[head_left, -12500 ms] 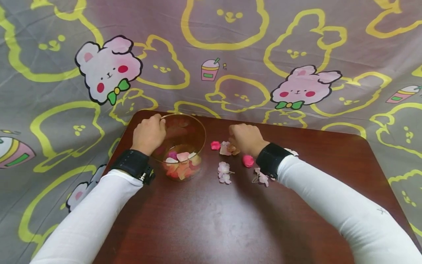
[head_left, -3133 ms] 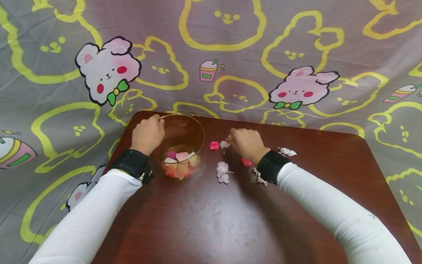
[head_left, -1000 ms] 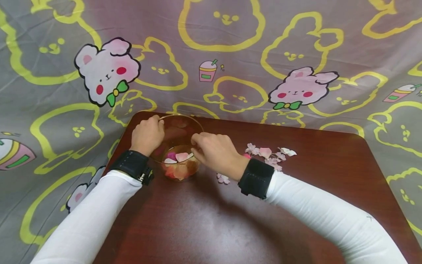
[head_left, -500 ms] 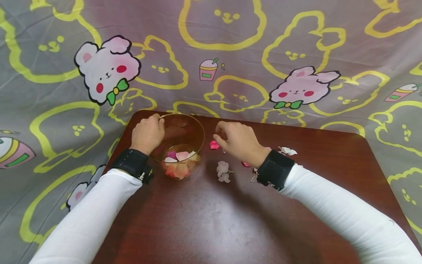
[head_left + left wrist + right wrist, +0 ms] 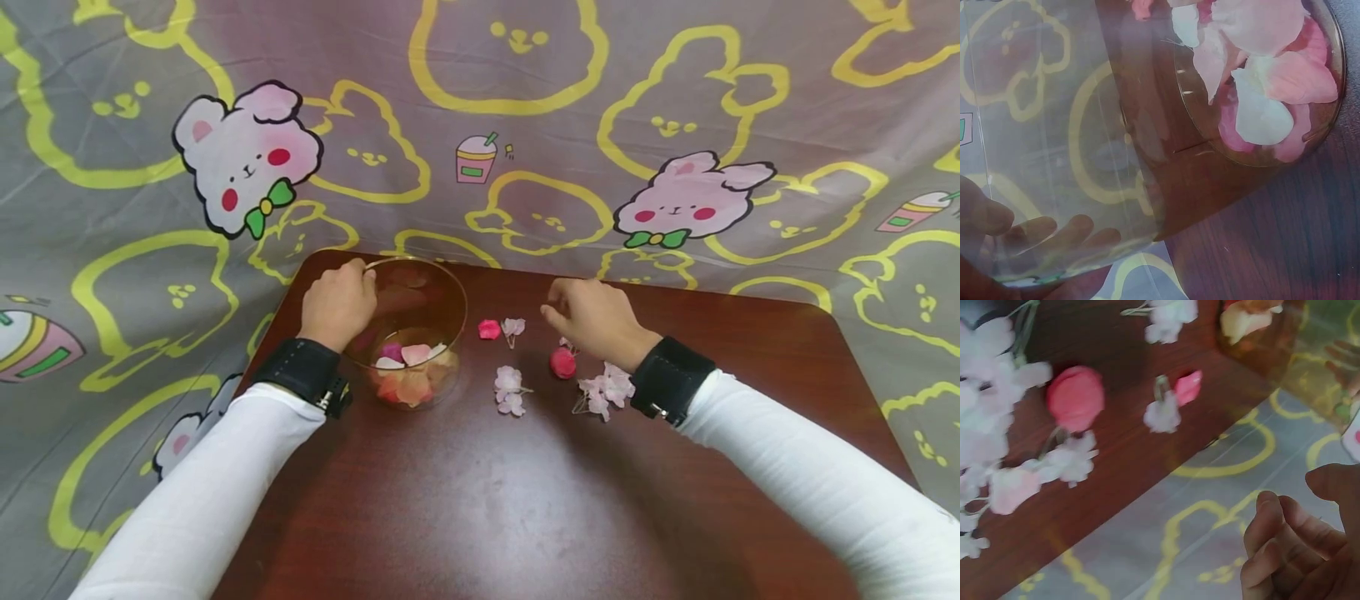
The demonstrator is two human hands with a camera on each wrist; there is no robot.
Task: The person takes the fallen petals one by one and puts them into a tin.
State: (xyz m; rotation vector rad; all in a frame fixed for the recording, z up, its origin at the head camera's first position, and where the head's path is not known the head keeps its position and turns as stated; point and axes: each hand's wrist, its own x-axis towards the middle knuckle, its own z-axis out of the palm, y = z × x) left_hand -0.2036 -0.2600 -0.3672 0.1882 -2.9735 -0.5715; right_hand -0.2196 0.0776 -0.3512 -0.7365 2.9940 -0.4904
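Observation:
My left hand (image 5: pixel 339 304) grips the rim of a clear, amber-tinted glass bowl (image 5: pixel 411 292). In the left wrist view its fingers show through the glass wall. Pink, white, orange and purple petals (image 5: pixel 412 385) lie at the bottom of the bowl. My right hand (image 5: pixel 592 317) hovers above the table to the right, fingers loosely bent, thumb apart, holding nothing in the right wrist view (image 5: pixel 1297 550). Near it are a round red petal (image 5: pixel 562 363) and a cluster of pale pink blossoms (image 5: pixel 606 390), partly hidden by the hand and wrist in the head view.
Between bowl and right hand lie a bright pink petal (image 5: pixel 489 330), a small pale blossom on a stem (image 5: pixel 513 329) and a pale blossom sprig (image 5: pixel 510 390). The dark brown table (image 5: pixel 450 500) has a cartoon-printed cloth (image 5: pixel 540 133) hanging behind it.
My right hand picked up the brownish petals, carried them over the bowl, then drew back right with nothing in it. The brownish petals are gone from the table. The left hand has stayed put.

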